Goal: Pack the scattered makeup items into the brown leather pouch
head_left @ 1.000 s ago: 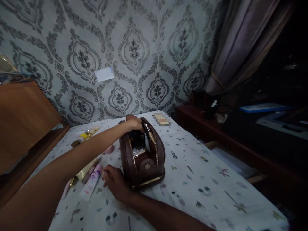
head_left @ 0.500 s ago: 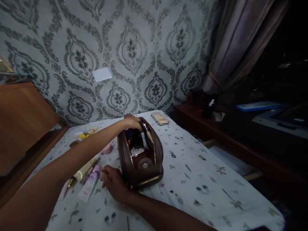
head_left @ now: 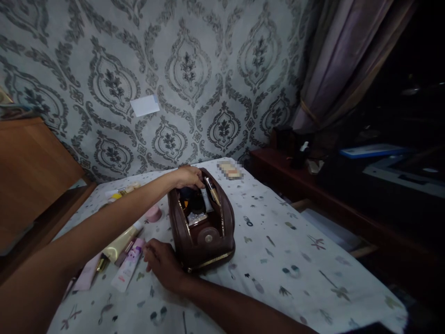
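Note:
A brown cosmetic bag [head_left: 205, 248] stands unzipped on a white patterned sheet [head_left: 271, 283]. My left hand [head_left: 189, 177] reaches over its far end, its fingers closed around the top of a small white tube [head_left: 206, 200] in the bag. Next to that tube leans a slim bottle with a shiny cap [head_left: 212, 191]. Dark items and a glittery compact [head_left: 197, 218] lie deeper inside. My right hand [head_left: 163, 266] rests on the sheet by the bag's near left side, fingers loosely curled with nothing visible in them. Close to it lies a white and purple tube [head_left: 128, 266].
Left of the bag are a pink jar [head_left: 153, 213], a gold tube [head_left: 120, 243], a pink tube [head_left: 86, 274] and several small items, partly behind my left arm. A blurred flat item [head_left: 230, 170] lies beyond the bag. A wooden panel [head_left: 34, 171] stands at the left, dark furniture at the right.
The view has shifted slightly. My left hand stays at the bag's far end and the white tube seems raised a little. My left forearm has moved slightly left, uncovering more of the pink tube.

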### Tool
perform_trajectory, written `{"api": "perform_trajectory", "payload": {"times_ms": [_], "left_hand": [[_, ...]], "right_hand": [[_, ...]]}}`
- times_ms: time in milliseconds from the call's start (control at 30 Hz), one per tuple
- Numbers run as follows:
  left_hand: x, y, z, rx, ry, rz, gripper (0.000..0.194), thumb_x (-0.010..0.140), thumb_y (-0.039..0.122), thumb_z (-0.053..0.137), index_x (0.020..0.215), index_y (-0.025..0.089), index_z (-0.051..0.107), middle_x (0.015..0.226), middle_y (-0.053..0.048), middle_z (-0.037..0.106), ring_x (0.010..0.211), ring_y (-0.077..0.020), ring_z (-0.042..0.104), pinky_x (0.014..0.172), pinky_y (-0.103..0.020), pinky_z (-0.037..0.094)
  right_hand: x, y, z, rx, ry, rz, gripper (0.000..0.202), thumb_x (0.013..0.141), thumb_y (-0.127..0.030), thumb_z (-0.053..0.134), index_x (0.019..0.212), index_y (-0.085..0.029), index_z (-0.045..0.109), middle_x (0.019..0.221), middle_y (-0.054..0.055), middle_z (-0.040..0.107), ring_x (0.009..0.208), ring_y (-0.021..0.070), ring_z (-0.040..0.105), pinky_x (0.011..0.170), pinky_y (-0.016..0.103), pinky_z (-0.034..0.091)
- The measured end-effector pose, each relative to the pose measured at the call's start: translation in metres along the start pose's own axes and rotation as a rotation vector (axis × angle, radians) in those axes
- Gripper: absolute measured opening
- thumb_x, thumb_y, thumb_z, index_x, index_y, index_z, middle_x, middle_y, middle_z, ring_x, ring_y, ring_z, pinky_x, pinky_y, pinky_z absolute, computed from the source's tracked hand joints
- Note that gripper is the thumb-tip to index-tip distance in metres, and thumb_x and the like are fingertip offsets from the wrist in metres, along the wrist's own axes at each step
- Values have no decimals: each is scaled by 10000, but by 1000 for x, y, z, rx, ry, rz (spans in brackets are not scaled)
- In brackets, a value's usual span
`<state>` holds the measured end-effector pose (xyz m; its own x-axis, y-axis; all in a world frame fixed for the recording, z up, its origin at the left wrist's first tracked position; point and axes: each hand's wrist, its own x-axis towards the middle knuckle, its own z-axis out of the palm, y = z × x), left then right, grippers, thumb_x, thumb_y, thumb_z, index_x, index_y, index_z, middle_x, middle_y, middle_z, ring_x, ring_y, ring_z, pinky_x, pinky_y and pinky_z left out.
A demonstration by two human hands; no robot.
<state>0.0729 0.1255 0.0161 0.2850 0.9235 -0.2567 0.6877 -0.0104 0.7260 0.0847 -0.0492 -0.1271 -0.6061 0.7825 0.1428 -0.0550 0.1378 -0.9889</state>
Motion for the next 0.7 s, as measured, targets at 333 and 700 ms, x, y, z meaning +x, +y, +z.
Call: {"api": "perform_trajectory", "payload": {"times_ms": [333,700], "left_hand": [[-3,-2,-2,271,85,68,190,612,186,767,731,181,618,652,61,544,707,-121,551,553,-178,410],[-3,1,0,434,82,61,142,635,220,733,710,190,617,679,56,580,755,-149,579,606,-206,414]], "right_hand": [[0,1,0,1,-8,10,222,954,-208,462,733,-195,458,661,-57,490,551,87,536,539,190,346],[1,5,1,14,-2,12,197,949,-224,468,756,-186,490,676,-49,507,547,87,552,500,181,332]]}}
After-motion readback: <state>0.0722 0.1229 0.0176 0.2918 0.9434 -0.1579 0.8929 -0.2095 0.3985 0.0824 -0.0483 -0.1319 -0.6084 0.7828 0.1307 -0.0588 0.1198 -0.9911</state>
